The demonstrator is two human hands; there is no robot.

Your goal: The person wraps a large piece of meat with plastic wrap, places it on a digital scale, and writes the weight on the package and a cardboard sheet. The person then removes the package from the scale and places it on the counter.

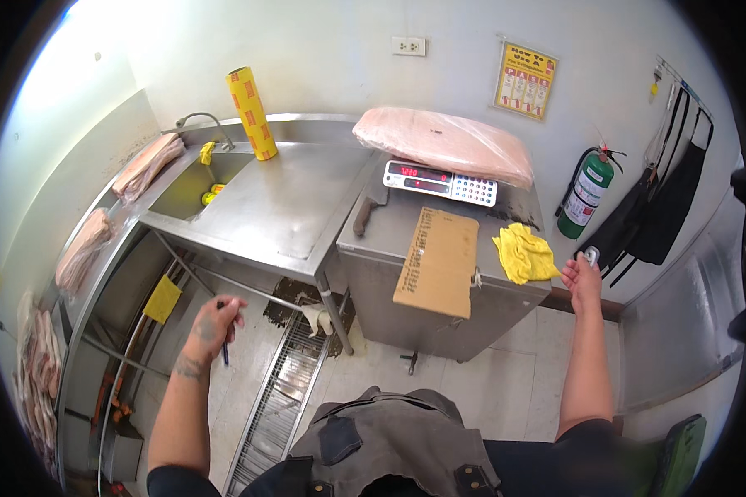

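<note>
My left hand point(214, 324) is raised over the floor drain with a dark pen point(225, 353) in its fingers. Out to the right, my right hand point(580, 284) has its fingers around a small shiny silver object point(591, 255), too small to identify. Left of that hand, a crumpled yellow cloth point(524, 253) lies on the corner of a stainless steel cabinet point(379, 242). A piece of cardboard point(442, 264) with handwritten figures overhangs the cabinet's front edge. Behind it stands a digital scale point(440, 182), its display lit, bearing a large plastic-wrapped slab of pale meat point(444, 140).
A cleaver point(367, 214) lies beside the scale. To the left are a steel sink table point(280, 205), a yellow film roll point(252, 113) and wrapped meat point(149, 164). A fire extinguisher point(587, 194) and black aprons point(674, 199) hang right. A grated drain point(286, 385) crosses the floor.
</note>
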